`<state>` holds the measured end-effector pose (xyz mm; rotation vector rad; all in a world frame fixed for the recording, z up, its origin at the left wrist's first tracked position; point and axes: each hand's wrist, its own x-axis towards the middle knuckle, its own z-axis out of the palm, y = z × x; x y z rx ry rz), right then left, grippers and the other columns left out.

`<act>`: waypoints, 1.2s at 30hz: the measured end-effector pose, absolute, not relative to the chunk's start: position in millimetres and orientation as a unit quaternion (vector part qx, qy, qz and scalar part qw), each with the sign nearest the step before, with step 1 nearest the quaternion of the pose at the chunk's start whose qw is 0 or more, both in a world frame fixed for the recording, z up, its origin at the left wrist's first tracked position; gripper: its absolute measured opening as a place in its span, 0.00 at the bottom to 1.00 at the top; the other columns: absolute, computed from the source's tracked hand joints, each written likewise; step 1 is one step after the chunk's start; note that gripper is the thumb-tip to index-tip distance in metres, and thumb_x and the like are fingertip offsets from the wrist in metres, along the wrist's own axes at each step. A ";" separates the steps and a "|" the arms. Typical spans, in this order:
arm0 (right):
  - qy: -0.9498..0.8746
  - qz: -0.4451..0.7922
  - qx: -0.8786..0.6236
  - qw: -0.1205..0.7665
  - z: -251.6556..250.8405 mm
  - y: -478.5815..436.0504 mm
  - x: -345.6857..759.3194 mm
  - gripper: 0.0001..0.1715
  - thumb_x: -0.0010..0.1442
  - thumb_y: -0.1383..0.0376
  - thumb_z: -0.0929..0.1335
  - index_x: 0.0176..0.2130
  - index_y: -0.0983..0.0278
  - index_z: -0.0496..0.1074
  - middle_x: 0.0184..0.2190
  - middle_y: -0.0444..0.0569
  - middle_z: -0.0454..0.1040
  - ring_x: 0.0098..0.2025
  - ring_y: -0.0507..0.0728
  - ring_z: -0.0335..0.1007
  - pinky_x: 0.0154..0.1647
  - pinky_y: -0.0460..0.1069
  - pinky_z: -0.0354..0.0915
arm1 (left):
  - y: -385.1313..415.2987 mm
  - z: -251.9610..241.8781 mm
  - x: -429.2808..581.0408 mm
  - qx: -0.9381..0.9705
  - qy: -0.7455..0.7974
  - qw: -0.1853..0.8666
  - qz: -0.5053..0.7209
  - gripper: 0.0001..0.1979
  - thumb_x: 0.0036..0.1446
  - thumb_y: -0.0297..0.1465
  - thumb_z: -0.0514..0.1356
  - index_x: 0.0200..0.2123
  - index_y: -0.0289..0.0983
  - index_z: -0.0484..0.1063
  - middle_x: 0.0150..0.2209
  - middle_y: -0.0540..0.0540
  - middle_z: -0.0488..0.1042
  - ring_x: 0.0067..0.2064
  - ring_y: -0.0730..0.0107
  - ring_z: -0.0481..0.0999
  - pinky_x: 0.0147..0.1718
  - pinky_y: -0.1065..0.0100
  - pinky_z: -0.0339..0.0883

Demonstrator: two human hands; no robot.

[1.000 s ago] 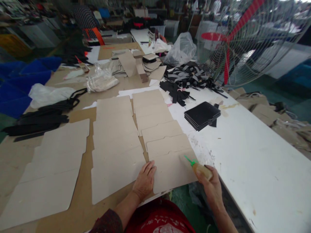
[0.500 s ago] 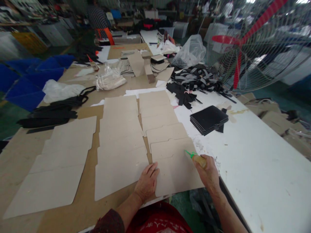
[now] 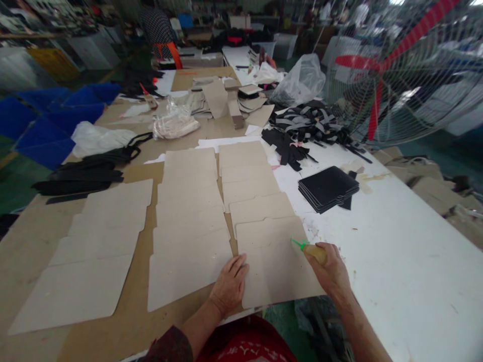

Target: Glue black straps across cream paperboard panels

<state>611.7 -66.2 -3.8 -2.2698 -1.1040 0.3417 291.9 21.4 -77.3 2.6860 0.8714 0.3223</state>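
Across a worktable (image 3: 407, 251), card panels (image 3: 192, 261) lie in three overlapping columns, the laying-out apparently done; a black stack (image 3: 328, 186) sits apart. The left hand (image 3: 228, 286), loosely open, rests at the right column's nearest panel (image 3: 279, 276); the right hand (image 3: 334, 269) grips a squeeze bottle (image 3: 316, 253), its work seemingly unfinished, green nozzle (image 3: 299, 244) over that panel. The palm hides the bottle's base; tip contact is unclear.

The right hand (image 3: 332, 266) holds a yellowish, green-nozzled squeeze bottle (image 3: 316, 253) over a flat beige cardboard panel (image 3: 281, 274); the left hand (image 3: 229, 282) rests at the panel's left edge. Black rectangular sheets (image 3: 329, 185) lie stacked nearby.
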 end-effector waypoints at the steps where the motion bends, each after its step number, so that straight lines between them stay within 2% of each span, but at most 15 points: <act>1: -0.400 0.136 -0.850 0.314 -6.1 -64.5 609.3 0.23 0.53 0.49 0.68 0.43 0.58 0.68 0.42 0.49 0.69 0.41 0.60 0.69 0.41 0.55 0.66 | 21.2 -77.8 291.8 0.934 0.304 0.151 0.113 0.23 0.55 0.21 0.53 0.55 0.33 0.68 0.65 0.36 0.60 0.64 0.52 0.59 0.61 0.48 0.62; 6: -0.209 0.302 -0.780 0.507 -20.8 -50.9 582.2 0.35 0.45 0.46 0.73 0.47 0.61 0.66 0.33 0.45 0.72 0.31 0.57 0.69 0.30 0.51 0.66 | 19.5 -76.0 291.4 0.932 0.305 0.165 0.107 0.23 0.56 0.22 0.54 0.55 0.33 0.68 0.65 0.35 0.60 0.65 0.51 0.58 0.62 0.46 0.61; 8: -0.208 0.351 -0.750 0.521 -24.6 -46.1 566.5 0.36 0.46 0.48 0.74 0.48 0.61 0.65 0.34 0.45 0.73 0.32 0.57 0.69 0.30 0.51 0.67 | 18.9 -73.7 291.9 0.930 0.306 0.171 0.107 0.23 0.55 0.22 0.54 0.55 0.33 0.68 0.65 0.35 0.60 0.65 0.51 0.58 0.61 0.46 0.61; 13: -0.410 0.289 -0.737 0.453 -26.7 -37.3 535.8 0.23 0.52 0.54 0.72 0.45 0.60 0.67 0.40 0.48 0.71 0.42 0.60 0.70 0.44 0.56 0.68 | 18.0 -71.8 293.2 0.926 0.318 0.171 0.108 0.22 0.55 0.24 0.55 0.55 0.34 0.68 0.65 0.37 0.61 0.65 0.52 0.58 0.62 0.48 0.60; 16: -0.487 0.261 -0.733 0.396 -25.4 -32.5 527.8 0.18 0.56 0.58 0.69 0.46 0.58 0.66 0.43 0.48 0.68 0.44 0.59 0.70 0.47 0.57 0.68 | 17.3 -73.4 292.9 0.925 0.319 0.174 0.112 0.23 0.55 0.24 0.56 0.55 0.34 0.68 0.65 0.38 0.61 0.65 0.53 0.59 0.63 0.49 0.59; 25: -0.580 0.219 -0.711 0.331 -20.0 -22.1 521.1 0.16 0.60 0.61 0.65 0.49 0.57 0.63 0.46 0.50 0.67 0.46 0.59 0.70 0.47 0.56 0.69 | 16.2 -74.1 293.3 0.922 0.322 0.176 0.119 0.23 0.55 0.25 0.56 0.55 0.35 0.68 0.64 0.39 0.62 0.64 0.53 0.61 0.61 0.49 0.61; 30: -0.591 0.190 -0.729 0.289 -9.4 -21.6 525.4 0.16 0.60 0.60 0.65 0.48 0.58 0.63 0.46 0.50 0.68 0.42 0.60 0.72 0.42 0.55 0.69 | 16.7 -72.6 293.6 0.922 0.325 0.176 0.118 0.23 0.55 0.24 0.55 0.55 0.35 0.68 0.64 0.38 0.62 0.64 0.54 0.60 0.61 0.49 0.61; 36: -0.573 0.212 -0.737 0.288 -4.5 -25.8 530.1 0.15 0.60 0.58 0.65 0.47 0.57 0.64 0.45 0.49 0.69 0.41 0.59 0.73 0.40 0.54 0.69 | 17.2 -70.7 293.7 0.922 0.325 0.178 0.114 0.23 0.55 0.24 0.56 0.55 0.34 0.68 0.64 0.39 0.63 0.64 0.54 0.60 0.62 0.51 0.60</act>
